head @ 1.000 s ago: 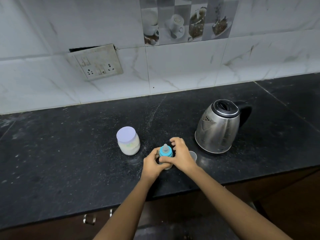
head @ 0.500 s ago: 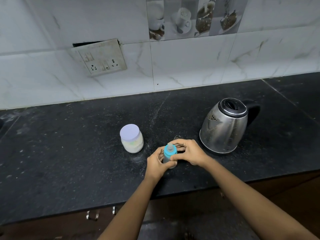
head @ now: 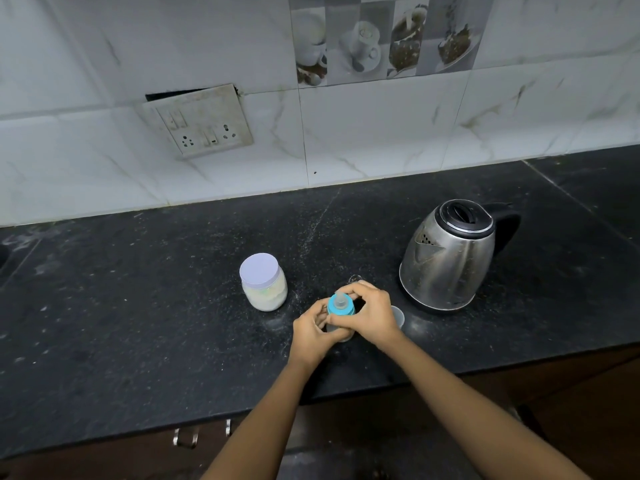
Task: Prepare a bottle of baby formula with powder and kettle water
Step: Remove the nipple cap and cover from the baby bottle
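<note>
A small baby bottle (head: pixel 340 304) with a blue collar and clear teat stands on the black counter (head: pixel 138 323), near its front edge. My left hand (head: pixel 311 329) grips the bottle's body, which it mostly hides. My right hand (head: pixel 370 315) wraps its fingers around the blue collar from the right. A jar of white powder (head: pixel 264 281) with a pale lilac lid stands closed just left of the bottle. A steel kettle (head: pixel 450 254) with a black lid and handle stands to the right, lid shut.
A clear plastic cap (head: pixel 397 317) lies behind my right wrist, in front of the kettle. A wall socket plate (head: pixel 199 121) hangs loose on the tiled wall. Cabinet handles (head: pixel 187 436) show below the counter's front edge.
Both hands have stayed on the bottle; my right hand's fingers have shifted around the blue collar. The camera has tilted up slightly, and the clear cap shows again.
</note>
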`<state>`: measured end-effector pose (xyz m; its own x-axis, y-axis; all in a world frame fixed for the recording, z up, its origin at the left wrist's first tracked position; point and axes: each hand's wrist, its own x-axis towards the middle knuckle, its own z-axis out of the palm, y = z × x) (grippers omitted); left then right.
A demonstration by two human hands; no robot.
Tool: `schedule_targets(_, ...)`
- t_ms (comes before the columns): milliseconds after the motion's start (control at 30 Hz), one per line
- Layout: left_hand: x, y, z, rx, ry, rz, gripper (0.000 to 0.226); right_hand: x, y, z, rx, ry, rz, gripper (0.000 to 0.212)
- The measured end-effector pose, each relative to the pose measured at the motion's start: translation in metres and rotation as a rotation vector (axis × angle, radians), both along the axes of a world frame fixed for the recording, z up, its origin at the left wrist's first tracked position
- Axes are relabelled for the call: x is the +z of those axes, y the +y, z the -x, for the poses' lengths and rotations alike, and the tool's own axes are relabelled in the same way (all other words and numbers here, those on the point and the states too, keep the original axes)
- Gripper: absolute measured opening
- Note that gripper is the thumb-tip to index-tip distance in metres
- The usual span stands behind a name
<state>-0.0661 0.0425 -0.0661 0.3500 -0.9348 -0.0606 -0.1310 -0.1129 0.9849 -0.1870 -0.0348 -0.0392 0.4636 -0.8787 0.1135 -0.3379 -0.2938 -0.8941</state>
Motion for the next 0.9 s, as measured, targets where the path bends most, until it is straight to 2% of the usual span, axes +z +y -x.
schedule_targets(133,0.000,0.001,-0.001,-0.012,-0.025,-0.016,0.059,0.018,-0.027,0.012,0.328,0.016,-0.161,0.048)
schedule_targets(233,0.000,0.000,-0.001,-0.024,-0.033,-0.023,0.060,0.032,-0.047,0.018,0.541,0.098,-0.285,0.059)
schedule_targets(300,-0.001,-0.001,-0.002,-0.009,-0.036,-0.025,0.062,0.032,-0.049,0.019,0.473,0.085,-0.281,0.059)
schedule_targets(367,-0.004,-0.001,-0.001,-0.005,-0.033,-0.030,0.063,0.024,-0.045,0.022,0.283,-0.004,-0.205,0.042)
schedule_targets(433,-0.007,-0.001,0.000,-0.014,-0.028,-0.022,0.063,0.016,-0.038,0.028,0.240,-0.032,-0.147,0.030)
schedule_targets(500,-0.009,-0.002,0.001,-0.006,-0.012,-0.017,0.062,0.012,-0.027,0.032,0.349,0.001,-0.143,0.038)
schedule_targets(567,-0.011,-0.001,0.001,0.011,-0.008,-0.004,0.063,0.009,-0.017,0.031,0.453,0.085,-0.111,0.057)
schedule_targets(633,-0.013,-0.002,0.001,0.017,-0.020,-0.004,0.065,0.006,-0.011,0.025,0.442,0.163,-0.031,0.071)
schedule_targets(767,-0.014,-0.001,0.002,0.007,-0.017,-0.022,0.067,0.009,-0.013,0.018,0.336,0.052,-0.093,0.059)
schedule_targets(900,-0.013,0.001,0.004,0.006,-0.018,-0.020,0.066,0.014,-0.014,0.021,0.349,-0.004,-0.158,0.059)
